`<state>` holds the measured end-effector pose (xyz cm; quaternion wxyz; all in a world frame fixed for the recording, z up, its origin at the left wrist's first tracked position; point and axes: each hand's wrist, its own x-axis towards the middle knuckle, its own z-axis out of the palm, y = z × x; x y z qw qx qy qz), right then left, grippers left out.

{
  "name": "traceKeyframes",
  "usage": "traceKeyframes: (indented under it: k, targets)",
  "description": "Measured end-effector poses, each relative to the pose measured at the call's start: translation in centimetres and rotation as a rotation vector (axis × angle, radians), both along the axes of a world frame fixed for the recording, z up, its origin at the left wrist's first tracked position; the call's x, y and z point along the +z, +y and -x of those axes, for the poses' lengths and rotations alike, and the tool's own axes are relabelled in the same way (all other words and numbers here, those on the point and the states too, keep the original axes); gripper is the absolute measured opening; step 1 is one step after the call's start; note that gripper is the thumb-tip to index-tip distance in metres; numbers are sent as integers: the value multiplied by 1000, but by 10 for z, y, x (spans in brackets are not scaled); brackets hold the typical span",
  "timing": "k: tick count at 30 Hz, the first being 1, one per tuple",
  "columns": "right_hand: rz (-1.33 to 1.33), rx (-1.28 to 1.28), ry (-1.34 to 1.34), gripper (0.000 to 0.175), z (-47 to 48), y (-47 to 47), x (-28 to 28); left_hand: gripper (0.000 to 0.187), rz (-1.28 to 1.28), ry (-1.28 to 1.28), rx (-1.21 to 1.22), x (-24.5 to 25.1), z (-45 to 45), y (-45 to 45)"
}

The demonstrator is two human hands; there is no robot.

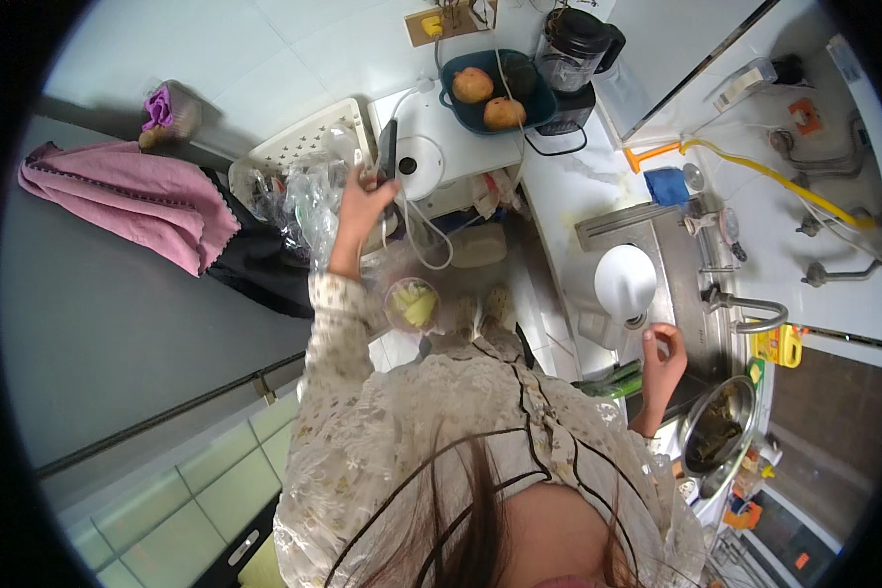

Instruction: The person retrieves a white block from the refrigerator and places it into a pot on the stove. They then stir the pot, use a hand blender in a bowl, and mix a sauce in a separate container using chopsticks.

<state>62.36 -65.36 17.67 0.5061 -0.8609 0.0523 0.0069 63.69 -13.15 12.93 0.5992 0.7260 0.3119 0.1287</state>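
My left hand [365,197] is over the right end of a cream perforated plastic basket [301,136] filled with clear plastic bags [312,195]. A slim white object [359,156] is at its fingertips; whether they grip it cannot be told. Just right of these fingers stands a long dark bar [388,151], beside a round white disc [420,167] with a dark centre. My right hand [664,359] hovers at the steel sink [687,294] with bent fingers, and nothing shows in it. Beyond it is a white round container [625,281].
A blue-green basket [540,121] holds orange-red fruit [473,85] near a blender [575,51]. Below my left forearm is a tub [411,305] of pale yellow-green pieces. The faucet [761,314] arches over the sink; a steel bowl [720,426] with dark contents sits at right. A white cord [441,261] hangs in a loop.
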Motion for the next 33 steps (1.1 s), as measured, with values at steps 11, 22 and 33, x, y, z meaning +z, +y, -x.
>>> traceKeyframes:
  k: [11,22,33]
  targets:
    - [-191,670,12,50,-27,175,-68,102,141,-34,-390,-8,29,-177]
    - [-661,240,62,30,-267,159,23,79,-253,-599,-455,75,-99,-206]
    - [-543,246,57,40,-482,226,4,28,-65,-182,-227,-12,4,-119]
